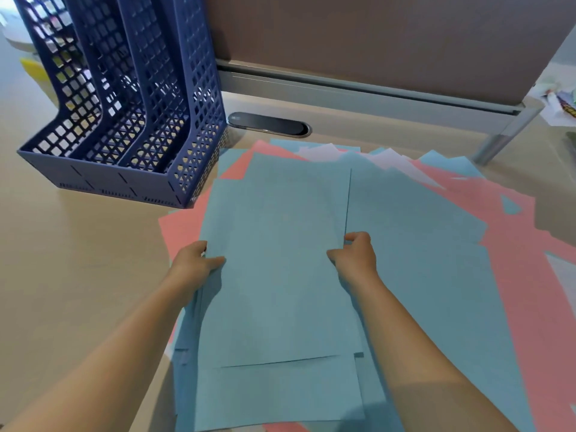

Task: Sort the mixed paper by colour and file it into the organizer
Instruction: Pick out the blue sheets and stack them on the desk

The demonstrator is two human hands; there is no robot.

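A loose heap of blue, pink (526, 275) and white sheets (399, 165) covers the desk in front of me. On top lies a stack of blue sheets (277, 244). My left hand (194, 265) grips the stack's left edge, thumb on top and fingers underneath. My right hand (355, 255) pinches the stack's right edge with curled fingers. More blue paper (420, 232) spreads out to the right of it. The dark blue mesh organizer (131, 113) with three upright slots stands at the back left; no paper shows in its slots.
A brown partition panel (374, 35) on a grey rail closes the back of the beige desk (78, 260). A black oval cable port (268, 123) sits behind the heap. A metal leg (498, 141) stands at the back right, beside scattered clutter (558, 101).
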